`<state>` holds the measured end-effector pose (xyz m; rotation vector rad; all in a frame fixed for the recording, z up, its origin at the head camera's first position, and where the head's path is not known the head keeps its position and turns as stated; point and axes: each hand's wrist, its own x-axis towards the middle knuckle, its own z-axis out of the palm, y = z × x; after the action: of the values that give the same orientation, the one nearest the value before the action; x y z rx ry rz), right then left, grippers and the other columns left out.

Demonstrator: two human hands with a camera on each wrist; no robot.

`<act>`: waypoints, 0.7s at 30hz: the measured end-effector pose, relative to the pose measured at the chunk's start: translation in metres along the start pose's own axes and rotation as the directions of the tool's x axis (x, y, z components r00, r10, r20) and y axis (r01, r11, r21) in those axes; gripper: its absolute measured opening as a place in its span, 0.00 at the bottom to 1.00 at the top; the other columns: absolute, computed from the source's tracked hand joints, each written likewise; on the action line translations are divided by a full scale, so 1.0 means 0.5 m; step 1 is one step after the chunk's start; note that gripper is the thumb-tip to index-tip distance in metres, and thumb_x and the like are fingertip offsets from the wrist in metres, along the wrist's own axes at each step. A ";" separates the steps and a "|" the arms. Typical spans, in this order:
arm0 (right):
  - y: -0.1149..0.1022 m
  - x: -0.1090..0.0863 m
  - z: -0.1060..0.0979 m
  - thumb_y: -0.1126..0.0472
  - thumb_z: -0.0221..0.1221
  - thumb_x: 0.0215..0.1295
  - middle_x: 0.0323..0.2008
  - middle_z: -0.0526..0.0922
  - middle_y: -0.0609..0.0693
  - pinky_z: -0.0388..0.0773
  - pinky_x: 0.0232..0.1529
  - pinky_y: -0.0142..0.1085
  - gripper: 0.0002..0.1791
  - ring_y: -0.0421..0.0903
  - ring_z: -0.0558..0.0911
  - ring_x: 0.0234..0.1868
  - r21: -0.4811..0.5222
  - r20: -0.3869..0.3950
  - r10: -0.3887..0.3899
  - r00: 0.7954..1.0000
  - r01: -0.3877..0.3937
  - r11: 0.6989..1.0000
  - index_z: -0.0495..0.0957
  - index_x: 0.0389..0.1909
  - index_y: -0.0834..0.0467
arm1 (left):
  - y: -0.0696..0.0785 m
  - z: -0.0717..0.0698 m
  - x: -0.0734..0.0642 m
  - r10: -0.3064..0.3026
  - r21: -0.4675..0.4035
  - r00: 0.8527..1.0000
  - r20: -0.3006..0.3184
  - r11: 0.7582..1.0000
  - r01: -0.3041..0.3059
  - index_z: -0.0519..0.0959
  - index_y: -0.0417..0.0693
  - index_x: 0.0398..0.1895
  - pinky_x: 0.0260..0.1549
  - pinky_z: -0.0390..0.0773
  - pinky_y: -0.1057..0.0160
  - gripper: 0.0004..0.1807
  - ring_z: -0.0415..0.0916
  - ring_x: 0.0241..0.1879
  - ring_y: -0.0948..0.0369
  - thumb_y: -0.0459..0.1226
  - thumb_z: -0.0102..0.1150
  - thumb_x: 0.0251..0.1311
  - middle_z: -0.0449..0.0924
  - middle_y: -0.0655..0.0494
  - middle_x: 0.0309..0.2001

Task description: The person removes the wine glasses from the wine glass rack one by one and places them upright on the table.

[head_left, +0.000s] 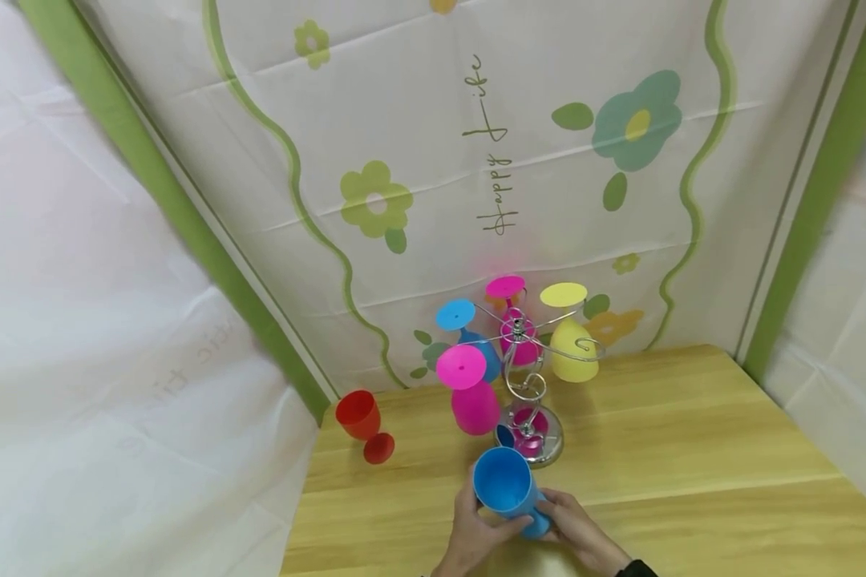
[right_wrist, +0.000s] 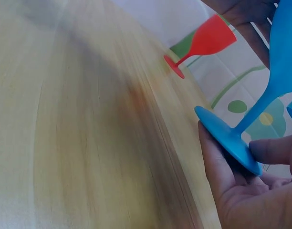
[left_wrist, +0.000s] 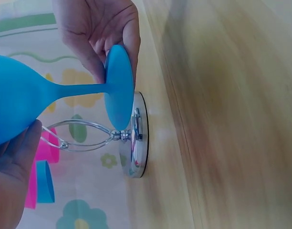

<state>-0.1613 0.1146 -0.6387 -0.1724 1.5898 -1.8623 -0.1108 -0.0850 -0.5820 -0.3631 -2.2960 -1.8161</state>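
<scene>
A blue plastic goblet is held in both hands close over the front of the table, its open mouth toward the head camera. My left hand grips it round the bowl. On the other side, my right hand pinches the round foot between thumb and fingers, as the right wrist view shows. Just beyond the hands stands a chrome goblet rack with curled arms. From it hang upside-down goblets: a blue one, a yellow one, a pink one and another pink one.
To the left, a red goblet stands upright on the wooden table. The rack's round shiny base sits directly behind the held goblet. A white cloth with printed flowers hangs at the table's back edge, with white cloth on both sides.
</scene>
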 end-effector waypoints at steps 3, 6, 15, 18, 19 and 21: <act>0.004 0.000 -0.002 0.58 0.46 0.81 0.55 0.84 0.62 0.87 0.54 0.47 0.31 0.50 0.86 0.53 0.013 0.006 -0.009 1.000 0.009 1.000 0.56 0.71 0.79 | 0.000 0.000 -0.002 -0.012 0.000 1.000 -0.011 1.000 0.012 0.65 0.58 0.72 0.58 0.82 0.62 0.41 0.78 0.62 0.61 0.39 0.76 0.56 0.78 0.54 0.65; 0.004 0.000 -0.004 0.57 0.47 0.81 0.56 0.83 0.65 0.86 0.55 0.47 0.32 0.51 0.87 0.54 0.022 0.005 -0.013 1.000 0.013 1.000 0.56 0.71 0.79 | 0.003 -0.002 -0.002 -0.025 0.003 0.999 -0.021 1.000 0.025 0.65 0.59 0.72 0.57 0.82 0.63 0.42 0.77 0.62 0.62 0.40 0.77 0.56 0.78 0.55 0.65; 0.003 -0.006 -0.020 0.57 0.46 0.82 0.56 0.84 0.65 0.85 0.58 0.48 0.30 0.55 0.87 0.55 0.079 0.032 -0.036 0.999 0.033 0.996 0.60 0.70 0.78 | 0.002 -0.023 0.002 0.030 0.035 0.996 -0.080 0.999 -0.027 0.67 0.58 0.70 0.53 0.85 0.61 0.42 0.81 0.58 0.61 0.37 0.79 0.52 0.81 0.55 0.61; 0.004 -0.011 -0.026 0.57 0.45 0.82 0.56 0.84 0.64 0.84 0.59 0.48 0.30 0.54 0.87 0.55 0.106 0.033 -0.046 0.998 0.042 0.993 0.58 0.71 0.78 | 0.000 -0.039 0.002 0.033 0.063 0.994 -0.109 0.998 -0.026 0.68 0.57 0.70 0.52 0.85 0.62 0.43 0.81 0.57 0.63 0.37 0.79 0.51 0.82 0.55 0.60; 0.004 -0.013 -0.027 0.57 0.45 0.82 0.57 0.83 0.65 0.84 0.59 0.48 0.31 0.54 0.86 0.55 0.111 0.032 -0.052 0.998 0.048 0.993 0.56 0.71 0.78 | -0.001 -0.044 0.002 0.033 0.074 0.992 -0.118 0.997 -0.024 0.68 0.56 0.70 0.51 0.86 0.62 0.43 0.81 0.57 0.63 0.37 0.80 0.49 0.82 0.54 0.60; 0.004 -0.016 -0.030 0.56 0.44 0.83 0.58 0.82 0.67 0.84 0.60 0.48 0.32 0.55 0.86 0.56 0.105 0.033 -0.064 0.997 0.060 0.993 0.54 0.72 0.79 | -0.002 -0.056 0.002 0.033 0.085 0.990 -0.138 0.996 -0.022 0.69 0.55 0.69 0.51 0.86 0.62 0.43 0.81 0.56 0.63 0.36 0.80 0.48 0.83 0.53 0.59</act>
<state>-0.1621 0.1312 -0.6416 -0.2105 1.4744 -1.9739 -0.1120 -0.1122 -0.5761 -0.2452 -2.2510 -1.6711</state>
